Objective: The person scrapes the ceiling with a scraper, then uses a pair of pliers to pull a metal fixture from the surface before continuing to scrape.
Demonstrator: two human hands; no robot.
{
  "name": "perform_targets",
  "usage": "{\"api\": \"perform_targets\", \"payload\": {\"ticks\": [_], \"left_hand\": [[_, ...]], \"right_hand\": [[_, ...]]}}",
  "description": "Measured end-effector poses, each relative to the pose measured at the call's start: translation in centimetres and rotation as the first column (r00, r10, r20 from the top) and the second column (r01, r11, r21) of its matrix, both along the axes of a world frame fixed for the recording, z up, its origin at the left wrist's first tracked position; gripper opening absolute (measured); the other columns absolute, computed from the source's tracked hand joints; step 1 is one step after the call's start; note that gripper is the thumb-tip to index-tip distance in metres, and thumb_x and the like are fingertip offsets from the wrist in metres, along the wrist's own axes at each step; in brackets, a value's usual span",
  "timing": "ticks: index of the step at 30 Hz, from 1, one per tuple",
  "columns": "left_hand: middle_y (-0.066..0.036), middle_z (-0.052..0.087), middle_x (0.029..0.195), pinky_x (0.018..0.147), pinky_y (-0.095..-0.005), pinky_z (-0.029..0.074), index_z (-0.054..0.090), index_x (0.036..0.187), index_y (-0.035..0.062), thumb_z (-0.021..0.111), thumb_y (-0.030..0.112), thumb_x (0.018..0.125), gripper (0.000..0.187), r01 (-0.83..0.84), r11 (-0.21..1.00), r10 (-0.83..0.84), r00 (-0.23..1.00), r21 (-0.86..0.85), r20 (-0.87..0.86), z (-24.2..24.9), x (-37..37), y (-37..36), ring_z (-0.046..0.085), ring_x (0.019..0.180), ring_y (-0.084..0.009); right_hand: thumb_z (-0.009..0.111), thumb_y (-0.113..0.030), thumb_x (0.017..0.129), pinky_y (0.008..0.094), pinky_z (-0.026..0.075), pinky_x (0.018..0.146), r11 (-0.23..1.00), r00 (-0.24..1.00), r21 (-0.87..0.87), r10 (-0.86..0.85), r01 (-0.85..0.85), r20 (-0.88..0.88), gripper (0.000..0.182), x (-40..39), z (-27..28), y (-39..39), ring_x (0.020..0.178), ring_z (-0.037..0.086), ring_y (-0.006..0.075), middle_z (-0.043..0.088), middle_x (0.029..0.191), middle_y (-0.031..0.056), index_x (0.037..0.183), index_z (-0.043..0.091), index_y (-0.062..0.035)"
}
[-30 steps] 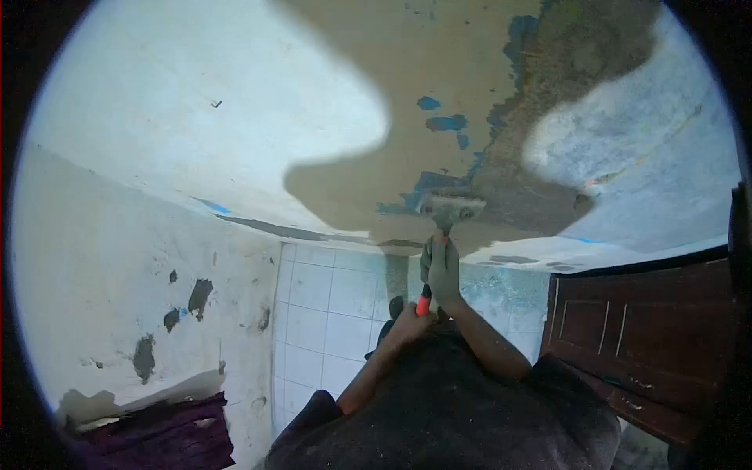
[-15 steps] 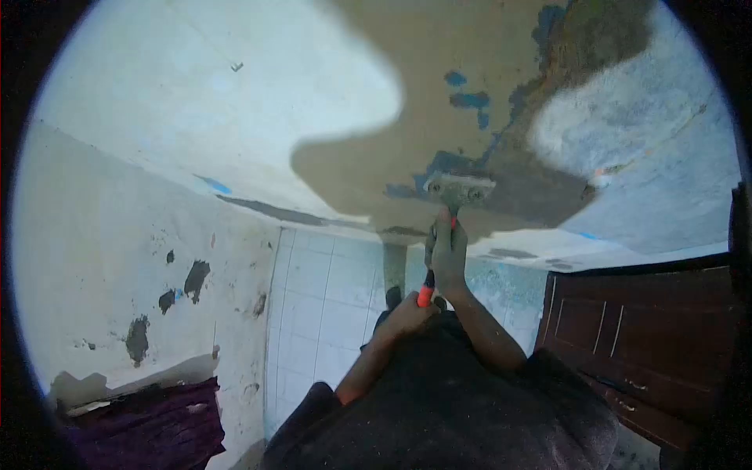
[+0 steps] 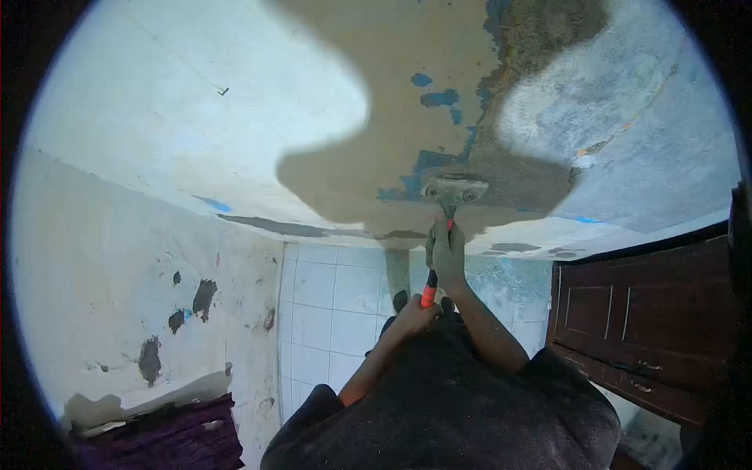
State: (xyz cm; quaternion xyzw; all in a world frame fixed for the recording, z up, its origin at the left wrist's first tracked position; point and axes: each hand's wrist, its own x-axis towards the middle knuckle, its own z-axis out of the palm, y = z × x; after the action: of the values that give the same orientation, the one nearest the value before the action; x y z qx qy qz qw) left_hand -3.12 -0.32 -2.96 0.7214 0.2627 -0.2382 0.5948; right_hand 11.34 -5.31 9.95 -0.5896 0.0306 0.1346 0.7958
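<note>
A long-handled scraper (image 3: 454,189) with a wide, dusty head on two round bolts rests against the wall (image 3: 329,188), at the edge of a blue patch (image 3: 439,160) of exposed old paint. Close below its head, my right hand (image 3: 448,254) is wrapped round the handle. Lower down, near my body, my left hand (image 3: 417,315) grips the orange and black end of the handle. My shadow covers much of the wall around the blade, where pale paint meets rough grey plaster (image 3: 540,102).
On the right stands a dark brown wooden cabinet (image 3: 650,321). White floor tiles (image 3: 313,313) lie below, dusty toward the right. The left wall (image 3: 102,258) has chipped patches, with purple cloth (image 3: 172,435) at its lower edge. A small hook (image 3: 223,92) sticks out of the wall.
The view has shifted slightly, so the wall marks sit further left and the floor lower. The scraper head stays by the blue patch, and both hands keep their hold.
</note>
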Motion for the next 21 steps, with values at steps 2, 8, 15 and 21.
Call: {"api": "perform_targets", "payload": {"ticks": [2, 8, 15, 21], "left_hand": [[-0.014, 0.061, 0.071, 0.068, -0.0377, 0.048, 0.057, 0.090, -0.0081, 0.064, 0.032, 0.076, 0.043, 0.041, 0.999, -0.040, 0.998, 0.013, -0.048, 5.4, 1.8, 0.7, 0.061, 0.070, -0.0257], [-0.006, 0.055, 0.060, 0.045, -0.0296, 0.039, 0.054, 0.071, 0.0026, 0.062, 0.020, 0.078, 0.020, -0.045, 0.994, 0.046, 0.999, -0.100, 0.007, 7.3, 1.7, 0.1, 0.052, 0.050, -0.0143], [-0.003, 0.050, 0.053, 0.043, -0.0296, 0.036, 0.054, 0.067, 0.0030, 0.060, 0.021, 0.078, 0.022, 0.004, 0.991, 0.002, 0.999, -0.133, 0.040, 8.5, 2.7, 0.8, 0.049, 0.045, -0.0145], [-0.004, 0.053, 0.053, 0.041, -0.0296, 0.036, 0.054, 0.064, 0.0041, 0.060, 0.020, 0.078, 0.022, -0.031, 0.976, 0.037, 0.999, -0.216, 0.023, 8.9, 2.5, 0.7, 0.049, 0.044, -0.0140]], "right_hand": [[0.044, -0.039, 0.098, 0.0224, 0.024, 0.033, 1.000, 0.998, -0.001, -0.007, 0.007, 0.061, 0.038, 0.0, 0.3, 0.3, 0.036, 0.031, 0.0041, 0.033, 0.048, -0.0059, 0.070, 0.041, -0.0153], [0.044, -0.040, 0.098, 0.0221, 0.025, 0.033, 0.999, 0.994, -0.037, 0.017, -0.013, 0.112, 0.038, 0.2, -0.9, 0.1, 0.036, 0.032, 0.0041, 0.034, 0.049, -0.0061, 0.070, 0.041, -0.0145], [0.046, -0.042, 0.097, 0.0223, 0.025, 0.034, 0.996, 0.987, -0.094, 0.009, 0.006, 0.158, 0.040, 0.5, 1.6, 0.8, 0.036, 0.033, 0.0043, 0.035, 0.047, -0.0062, 0.069, 0.042, -0.0143], [0.049, -0.032, 0.097, 0.0258, 0.033, 0.049, 0.993, 0.996, -0.114, 0.031, -0.021, 0.087, 0.037, 0.7, 0.4, 0.6, 0.056, 0.041, 0.0056, 0.043, 0.059, -0.0034, 0.071, 0.050, -0.0063]]}}
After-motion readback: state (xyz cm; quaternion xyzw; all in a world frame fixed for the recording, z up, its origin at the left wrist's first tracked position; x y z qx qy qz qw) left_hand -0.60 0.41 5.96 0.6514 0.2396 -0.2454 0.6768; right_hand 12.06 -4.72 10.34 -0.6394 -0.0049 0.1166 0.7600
